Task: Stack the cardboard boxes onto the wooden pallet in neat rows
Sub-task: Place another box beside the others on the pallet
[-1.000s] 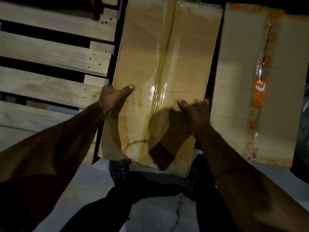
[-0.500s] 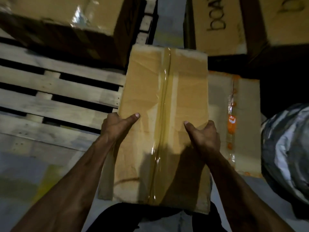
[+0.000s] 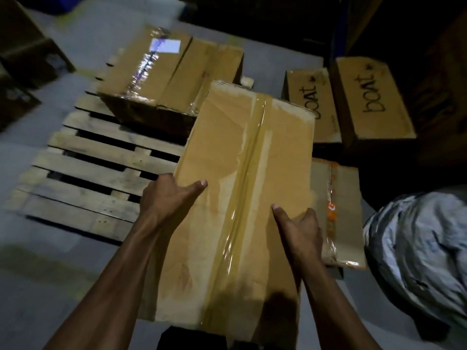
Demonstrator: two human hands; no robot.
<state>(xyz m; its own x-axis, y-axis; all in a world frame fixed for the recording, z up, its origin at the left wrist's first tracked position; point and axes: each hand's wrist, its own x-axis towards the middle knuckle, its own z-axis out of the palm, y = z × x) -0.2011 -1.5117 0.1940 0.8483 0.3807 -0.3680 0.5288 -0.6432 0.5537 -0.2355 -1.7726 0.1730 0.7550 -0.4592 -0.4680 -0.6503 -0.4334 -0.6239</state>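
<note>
I hold a long taped cardboard box [image 3: 227, 173] in front of my body, lifted off the floor. My left hand [image 3: 169, 195] grips its left side with the thumb lying on top. My right hand [image 3: 300, 228] grips the right side the same way. The wooden pallet [image 3: 101, 168] lies on the floor to the left. Two taped boxes [image 3: 171, 79] stand side by side on the pallet's far end. The near slats of the pallet are bare.
A flat box with orange tape [image 3: 338, 213] lies on the floor to the right, partly hidden by the held box. Two boxes marked "boat" [image 3: 366, 99] stand behind it. A crumpled grey plastic bag [image 3: 419, 253] sits at right. Dark boxes [image 3: 22, 59] stand at far left.
The held box has risen from the floor beside the orange-taped box. The view has pulled back, so the whole pallet and the boxes on it show.
</note>
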